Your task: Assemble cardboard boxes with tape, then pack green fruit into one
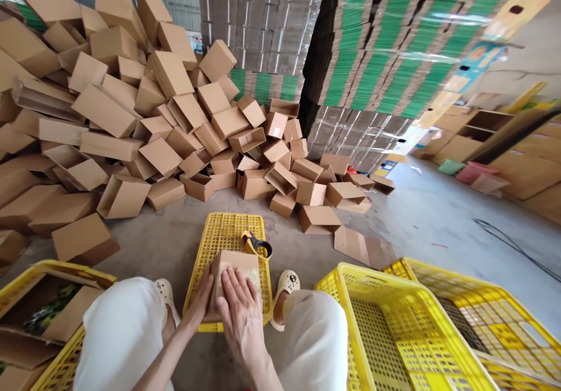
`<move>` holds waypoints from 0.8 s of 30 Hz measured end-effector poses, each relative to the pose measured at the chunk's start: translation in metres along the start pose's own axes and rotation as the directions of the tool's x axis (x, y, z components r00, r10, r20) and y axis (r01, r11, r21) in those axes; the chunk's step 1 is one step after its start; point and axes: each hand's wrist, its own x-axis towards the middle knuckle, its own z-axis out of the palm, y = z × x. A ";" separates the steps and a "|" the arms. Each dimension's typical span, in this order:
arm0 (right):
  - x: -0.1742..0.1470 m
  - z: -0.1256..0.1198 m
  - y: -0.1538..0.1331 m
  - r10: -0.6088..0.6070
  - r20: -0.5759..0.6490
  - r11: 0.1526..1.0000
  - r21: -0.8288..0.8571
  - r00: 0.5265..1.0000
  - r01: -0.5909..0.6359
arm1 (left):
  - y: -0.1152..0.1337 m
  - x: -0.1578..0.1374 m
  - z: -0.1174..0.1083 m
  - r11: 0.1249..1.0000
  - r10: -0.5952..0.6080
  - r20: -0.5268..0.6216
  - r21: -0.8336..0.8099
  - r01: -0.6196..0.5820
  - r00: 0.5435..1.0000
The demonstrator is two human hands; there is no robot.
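A small brown cardboard box (241, 258) rests on a yellow plastic crate (214, 227) that lies between my feet, its perforated face upward. My right hand (241, 309) lies flat on top of the box, fingers stretched out over a strip of clear tape. Along the box's left side my left hand (202, 297) is laid, fingers extended and touching the cardboard. Just beyond the box, on the same crate, sits an orange and black tape dispenser (254, 242).
A big heap of brown boxes (144, 128) spreads ahead and to the left. Open yellow crates (350, 297) stand at my right. Another crate (65, 268) at my left holds an open carton (72, 315). Stacked flat cardboard (372, 46) rises behind.
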 end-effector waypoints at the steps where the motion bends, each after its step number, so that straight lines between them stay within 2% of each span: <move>1: 0.001 0.003 -0.004 -0.031 0.001 0.999 -0.007 1.000 0.031 | 0.009 0.001 -0.002 0.999 0.035 -0.021 -0.033 -0.035 0.999; 4: 0.002 0.010 -0.008 -0.111 0.018 0.993 -0.031 0.994 0.112 | 0.031 0.008 -0.007 0.995 0.084 -0.034 -0.060 -0.086 0.996; 6: 0.000 0.010 -0.004 -0.116 0.003 0.993 -0.036 0.993 0.116 | 0.041 0.013 -0.011 0.993 0.097 -0.035 -0.058 -0.099 0.995; 10: -0.006 0.007 0.014 0.009 -0.053 1.000 0.016 0.999 -0.008 | 0.047 0.020 -0.015 0.994 0.090 -0.068 -0.056 -0.094 0.994; 14: -0.007 0.006 0.030 0.187 -0.053 0.962 0.214 0.981 -0.172 | 0.046 0.020 -0.018 0.996 0.085 -0.037 -0.038 -0.086 0.996; 16: -0.001 0.006 0.035 0.315 -0.009 0.889 0.353 0.949 -0.292 | 0.046 0.019 -0.021 0.997 0.076 -0.037 -0.029 -0.077 0.996; 19: 0.012 0.007 0.041 0.478 0.192 0.664 0.559 0.857 -0.496 | 0.047 0.016 -0.028 0.997 0.072 -0.060 -0.010 -0.073 0.996; 21: 0.020 0.010 0.044 0.484 0.317 0.492 0.672 0.815 -0.554 | 0.049 0.016 -0.034 0.998 0.060 -0.063 0.008 -0.059 0.996; 22: 0.023 0.013 0.046 0.474 0.345 0.427 0.715 0.810 -0.554 | 0.050 0.016 -0.036 0.999 0.051 -0.059 0.016 -0.050 0.997; 24: 0.027 0.018 0.047 0.481 0.345 0.365 0.757 0.806 -0.542 | 0.051 0.016 -0.040 0.999 0.039 -0.048 0.025 -0.038 0.998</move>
